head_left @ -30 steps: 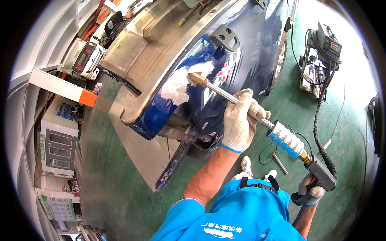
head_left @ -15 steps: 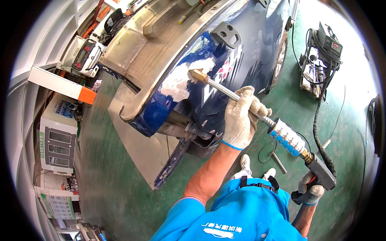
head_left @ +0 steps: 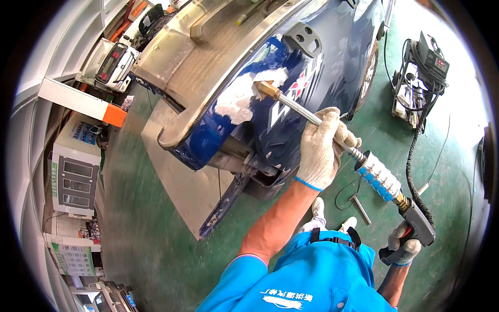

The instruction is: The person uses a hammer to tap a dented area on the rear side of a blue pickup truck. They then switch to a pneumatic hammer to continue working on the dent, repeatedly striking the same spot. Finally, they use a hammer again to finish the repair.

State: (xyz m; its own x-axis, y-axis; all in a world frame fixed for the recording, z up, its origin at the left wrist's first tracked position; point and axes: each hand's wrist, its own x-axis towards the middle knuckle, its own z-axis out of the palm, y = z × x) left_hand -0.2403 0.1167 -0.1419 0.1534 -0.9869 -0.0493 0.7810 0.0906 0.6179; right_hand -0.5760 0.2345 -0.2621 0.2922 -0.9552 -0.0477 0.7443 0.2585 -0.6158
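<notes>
My left hand [head_left: 319,151], in a cream knitted glove, is closed around the steel rod of a dent puller gun [head_left: 418,223]. Its pistol grip is in my gloved right hand [head_left: 405,244], near a red trigger. Between the hands sits the silver-and-blue sliding weight [head_left: 380,177]. The rod slants up and left to a brass tip [head_left: 267,90], which appears to touch a blue truck side panel [head_left: 202,138] at the edge of a whitish bare patch [head_left: 236,100]. A grey bracket [head_left: 303,39] with holes is fixed above that patch.
A thick black cable [head_left: 413,161] runs from the gun to a welding unit on a cart [head_left: 416,88] at the far right. A T-shaped metal bar [head_left: 361,209] lies on the green floor near my feet. Below the truck's corner, a dark beam [head_left: 223,208] juts out over a pale board [head_left: 179,182].
The truck and the tool's tip sit slightly farther right in the picture. My left hand has shifted a little right too, and both hands keep their grip on the gun.
</notes>
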